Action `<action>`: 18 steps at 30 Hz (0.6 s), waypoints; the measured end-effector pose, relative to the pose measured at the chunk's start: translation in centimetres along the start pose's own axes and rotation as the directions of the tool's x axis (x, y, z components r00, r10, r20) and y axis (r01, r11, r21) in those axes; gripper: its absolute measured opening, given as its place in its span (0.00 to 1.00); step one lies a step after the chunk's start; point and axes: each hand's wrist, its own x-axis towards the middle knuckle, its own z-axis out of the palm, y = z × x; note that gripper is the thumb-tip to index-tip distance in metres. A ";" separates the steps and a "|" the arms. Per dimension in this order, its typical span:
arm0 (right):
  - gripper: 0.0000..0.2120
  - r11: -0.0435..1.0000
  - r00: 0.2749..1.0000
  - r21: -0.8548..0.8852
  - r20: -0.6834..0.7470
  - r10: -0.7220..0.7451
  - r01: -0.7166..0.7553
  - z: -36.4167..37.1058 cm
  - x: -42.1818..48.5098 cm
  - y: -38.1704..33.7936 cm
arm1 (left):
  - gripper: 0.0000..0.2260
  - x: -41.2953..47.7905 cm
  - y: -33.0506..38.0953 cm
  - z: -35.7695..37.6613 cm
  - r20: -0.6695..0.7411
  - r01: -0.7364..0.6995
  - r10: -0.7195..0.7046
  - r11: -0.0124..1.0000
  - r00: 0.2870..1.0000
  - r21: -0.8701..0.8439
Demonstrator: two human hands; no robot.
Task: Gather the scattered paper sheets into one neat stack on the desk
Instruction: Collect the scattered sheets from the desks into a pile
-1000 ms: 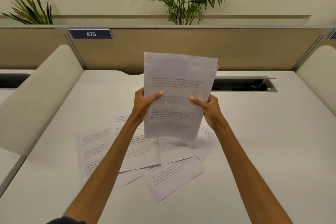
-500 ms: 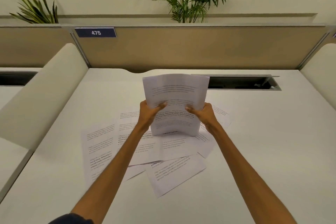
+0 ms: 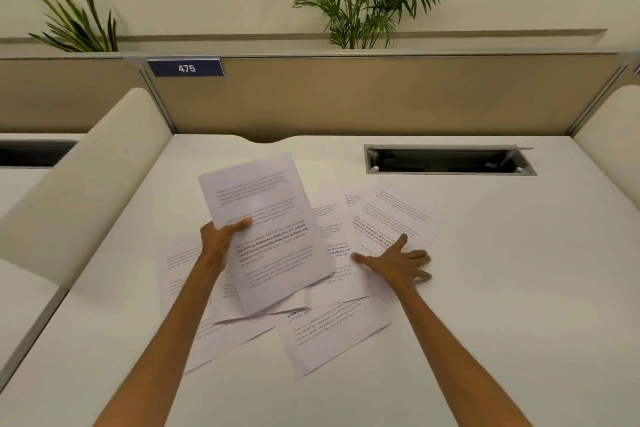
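My left hand (image 3: pixel 221 239) grips a gathered stack of printed sheets (image 3: pixel 266 229) by its left edge, holding it tilted just above the white desk (image 3: pixel 519 288). My right hand (image 3: pixel 398 262) lies flat with fingers spread on the loose sheets at the right (image 3: pixel 391 215). More scattered sheets overlap under and around the held stack: one at the front right (image 3: pixel 332 333), one at the front left (image 3: pixel 221 340), one at the far left (image 3: pixel 180 270) partly hidden by my forearm.
An open cable tray slot (image 3: pixel 450 160) is cut into the desk at the back right. A tan partition (image 3: pixel 381 97) with a "475" label (image 3: pixel 186 68) closes the back. Cream side dividers (image 3: pixel 86 177) stand left and right. Plants rise behind the partition.
The stack has come down from upright in both hands to a tilt in the left hand alone. My right hand let go and moved right onto the loose sheets.
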 end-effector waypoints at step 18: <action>0.46 0.912 0.979 0.371 -0.163 -0.122 0.176 -0.1 0.4 0.3 | 0.23 -1.6 -3.7 0.9 0.097 0.101 -0.103 0.994 0.990 0.033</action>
